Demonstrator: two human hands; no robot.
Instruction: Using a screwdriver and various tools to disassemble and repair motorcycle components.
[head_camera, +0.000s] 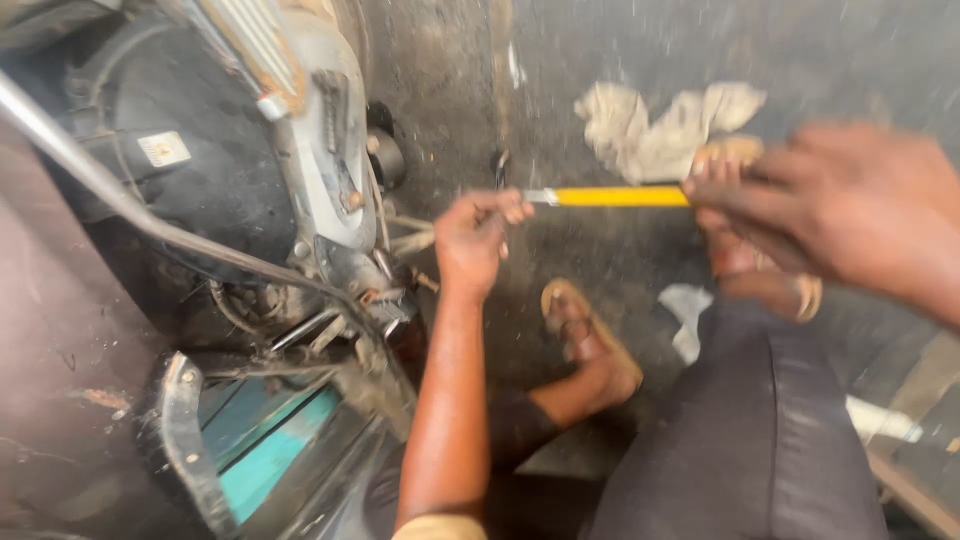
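Note:
A tool with a yellow handle (620, 197) and a short metal shaft lies level between my two hands above the dirty ground. My left hand (478, 238) pinches the metal tip end. My right hand (830, 205), blurred, grips the far end of the yellow handle. The left hand is just to the right of a motorcycle engine (230, 150).
The motorcycle's grey engine casing, wires and a metal rod (120, 200) fill the left side, with a teal panel (270, 450) below. A pale rag (655, 125) lies on the ground beyond the tool. Two sandalled feet (590, 340) and a dark trouser leg (740, 440) are below.

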